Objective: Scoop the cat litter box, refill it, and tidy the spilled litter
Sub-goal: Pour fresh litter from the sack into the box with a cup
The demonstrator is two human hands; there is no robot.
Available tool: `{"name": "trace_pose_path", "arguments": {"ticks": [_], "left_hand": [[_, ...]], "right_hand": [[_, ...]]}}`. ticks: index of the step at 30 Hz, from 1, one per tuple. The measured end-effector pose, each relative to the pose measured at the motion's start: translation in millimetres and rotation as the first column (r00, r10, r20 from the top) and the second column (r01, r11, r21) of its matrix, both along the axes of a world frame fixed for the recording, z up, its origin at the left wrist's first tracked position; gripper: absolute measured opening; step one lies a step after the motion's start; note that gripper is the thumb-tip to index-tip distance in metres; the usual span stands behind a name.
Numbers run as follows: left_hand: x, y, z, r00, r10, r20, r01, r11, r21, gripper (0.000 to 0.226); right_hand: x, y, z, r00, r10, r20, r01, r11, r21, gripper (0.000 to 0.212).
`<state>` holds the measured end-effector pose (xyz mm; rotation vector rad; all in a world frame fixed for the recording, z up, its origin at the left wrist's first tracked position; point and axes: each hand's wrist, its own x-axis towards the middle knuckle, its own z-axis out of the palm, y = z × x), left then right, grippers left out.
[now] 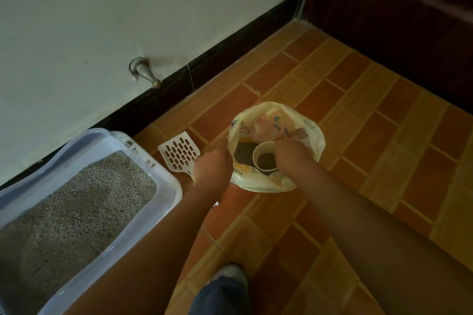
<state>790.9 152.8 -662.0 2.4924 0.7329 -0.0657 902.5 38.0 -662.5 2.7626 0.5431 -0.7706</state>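
1. Head view: left hand (212, 163) and right hand (290, 155) each grip the litter bag (311, 133) rim, fingers closed on it.
2. Cup (265, 157) inside bag; scoop (179, 152) on floor (358, 135) left; litter box (163, 186) near left.

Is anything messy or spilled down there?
Yes, a little. Dark bits are scattered on the litter box rim near the wall corner, and the white scoop lies loose on the floor tiles beside it. Nothing else looks spilled.
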Motion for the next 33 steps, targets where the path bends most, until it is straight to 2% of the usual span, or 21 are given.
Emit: {"name": "trace_pose_path", "arguments": {"ticks": [3, 5, 7, 10, 13, 16, 20, 25, 30, 33], "left_hand": [[0.5, 3.1, -2.0, 1.000, -0.009, 0.010, 0.009, 1.000, -0.006, 0.032], [-0.6, 3.6, -3.2, 1.000, -0.014, 0.020, 0.015, 1.000, -0.007, 0.033], [-2.2, 4.1, -4.5, 1.000, -0.014, 0.025, 0.014, 1.000, -0.012, 0.034], [-4.4, 4.3, -6.9, 0.999, -0.026, 0.026, 0.026, 1.000, 0.000, 0.035], [-5.9, 2.7, -9.0, 0.999, -0.047, 0.022, 0.047, 0.999, 0.017, 0.036], [-6.0, 1.9, -10.2, 0.999, -0.037, 0.030, 0.037, 0.999, 0.004, 0.035], [-7.5, 2.1, -10.2, 0.998, -0.049, 0.032, 0.049, 0.999, 0.008, 0.035], [-7.8, 2.2, -9.2, 0.998, -0.065, 0.023, 0.065, 0.998, 0.009, 0.037], [-9.1, 0.9, -12.3, 0.997, -0.072, 0.011, 0.072, 0.997, -0.001, 0.036], [-10.0, 0.7, -14.2, 0.997, -0.074, -0.009, 0.074, 0.997, 0.017, 0.033]], "right_hand": [[7.2, 3.0, -12.7, 0.997, -0.039, -0.059, 0.037, 0.999, -0.033, 0.067], [10.4, 3.4, -19.7, 0.996, -0.060, -0.071, 0.059, 0.998, -0.014, 0.061], [12.7, 2.0, -25.0, 0.992, -0.089, -0.086, 0.092, 0.995, 0.031, 0.058], [14.2, -2.4, -32.1, 0.977, -0.121, -0.173, 0.147, 0.978, 0.149, 0.068], [12.9, -2.1, -38.6, 0.964, -0.054, -0.259, 0.113, 0.969, 0.220, 0.066], [13.5, -1.1, -51.6, 0.974, 0.043, -0.222, 0.021, 0.961, 0.277, 0.071], [6.8, 1.4, -49.9, 0.977, 0.155, -0.144, -0.119, 0.966, 0.229, 0.071], [-1.3, 10.9, -57.3, 0.967, 0.237, -0.089, -0.216, 0.956, 0.198, 0.048], [-0.8, 6.5, -59.6, 0.964, 0.254, -0.075, -0.235, 0.951, 0.202, 0.071], [-3.0, 6.7, -63.1, 0.970, 0.235, -0.055, -0.217, 0.949, 0.228, 0.075]]}}
